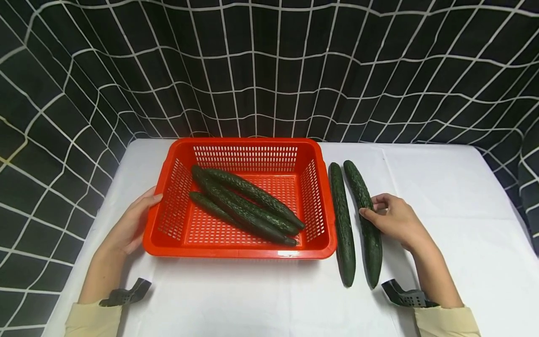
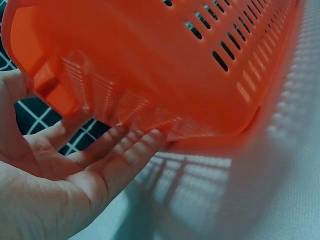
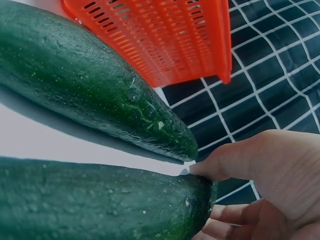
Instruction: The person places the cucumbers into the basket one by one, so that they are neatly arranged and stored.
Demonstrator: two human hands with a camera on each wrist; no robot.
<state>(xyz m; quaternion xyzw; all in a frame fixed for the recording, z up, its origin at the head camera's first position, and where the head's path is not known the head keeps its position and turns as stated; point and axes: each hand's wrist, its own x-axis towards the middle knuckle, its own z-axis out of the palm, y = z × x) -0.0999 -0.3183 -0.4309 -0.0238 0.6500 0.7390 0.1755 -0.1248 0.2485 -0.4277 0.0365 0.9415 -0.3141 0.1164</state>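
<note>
My left hand holds the red plastic basket by its left side, thumb on the rim. In the left wrist view its fingers lie against the slotted side wall. Three dark green cucumbers lie slantwise in the basket. Two more lie lengthwise on the table right of it. My right hand grips the outer cucumber around its middle, thumb on the near side and fingers across it. The inner cucumber lies close along the basket's right wall.
A white cloth covers the table. Black fabric with a white grid stands behind the table and along its sides. Each wrist wears a dark strap mount.
</note>
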